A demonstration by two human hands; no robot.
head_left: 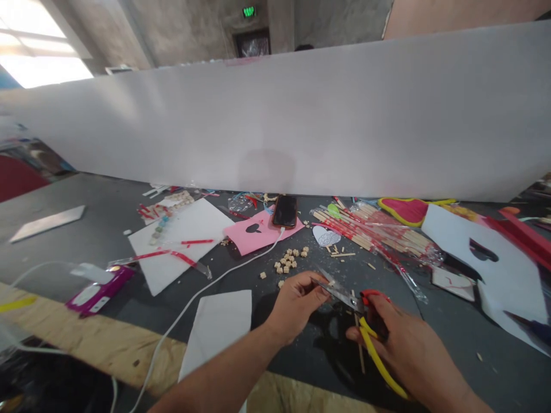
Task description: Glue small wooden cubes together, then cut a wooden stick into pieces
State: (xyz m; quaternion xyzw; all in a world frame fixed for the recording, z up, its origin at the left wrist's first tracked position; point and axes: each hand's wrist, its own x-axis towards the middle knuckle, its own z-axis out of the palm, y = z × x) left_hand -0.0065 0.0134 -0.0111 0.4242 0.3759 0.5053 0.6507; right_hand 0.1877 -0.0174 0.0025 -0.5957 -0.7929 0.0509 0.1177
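My right hand (402,338) is closed round scissors (344,295) with red and yellow handles. Their blades point left and look parted around my left fingertips. My left hand (299,304) is closed in a pinch beside the blades, and what it pinches is too small to make out. A thin wooden stick (360,350) shows below the scissors, near my right fingers; I cannot tell whether they touch it. Just beyond my left hand lie several small pale cube-like pieces (286,265), with short bits of stick (342,254) to their right.
A phone (284,211) on pink paper (245,232) trails a white cable (206,289). Bundled sticks in red wrapping (365,229) lie behind my right hand. White boards (219,315), a purple power strip (101,291) and white paper (512,258) are around. A tall white panel (344,120) stands behind.
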